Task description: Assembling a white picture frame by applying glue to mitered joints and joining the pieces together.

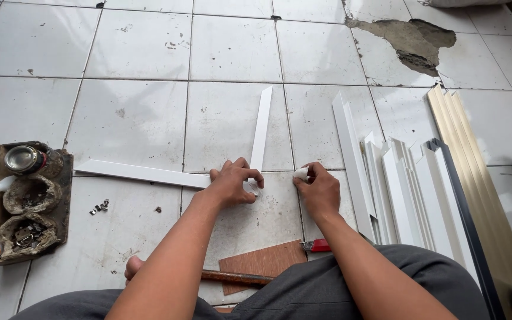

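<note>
Two white mitred strips lie on the tiled floor and meet in a corner. One strip (140, 173) runs out to the left, the other strip (261, 127) runs away from me. My left hand (232, 182) presses down on the joint where they meet, fingers curled over it. My right hand (317, 188) rests on the floor just right of the joint and pinches a small white piece (301, 173) between thumb and fingers.
A stack of white strips (407, 184) and gold strips (475, 172) lies at the right. A dirty tray (25, 204) with a tin, small metal bits and glue tubes sits at the left. A brown board (262, 264), a red-handled tool (318, 245) and a broken tile patch (413, 38) are nearby.
</note>
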